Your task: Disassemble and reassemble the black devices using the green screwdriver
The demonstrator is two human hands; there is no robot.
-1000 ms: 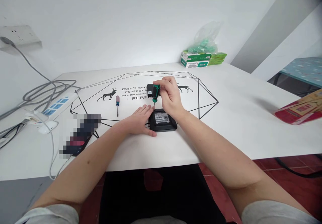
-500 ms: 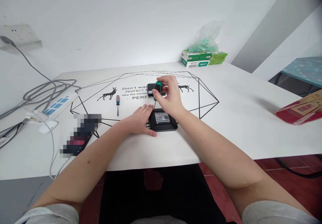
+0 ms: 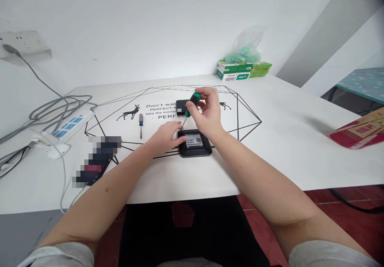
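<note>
A black square box-shaped device with a white printed label lies label up on the white table. My right hand grips a green-and-black screwdriver by its handle. The shaft slants down to the left, its tip at the device's far left corner. At that same corner is my left hand, fingers apart from the thumb. The thumb reaches over the device's left edge, and the fingertips lie close to the screwdriver's tip. Behind, a second black box is partly hidden by my right hand and the screwdriver.
To the left lies a small screwdriver with a clear handle. Nearer me is a blurred-out dark object. A power strip with cables stands far left. Green boxes sit against the wall; a red-and-yellow package is at right.
The screwdriver has tilted, its handle moving right with my right hand. My left hand has shifted up from beside the device, its thumb now over the edge.
</note>
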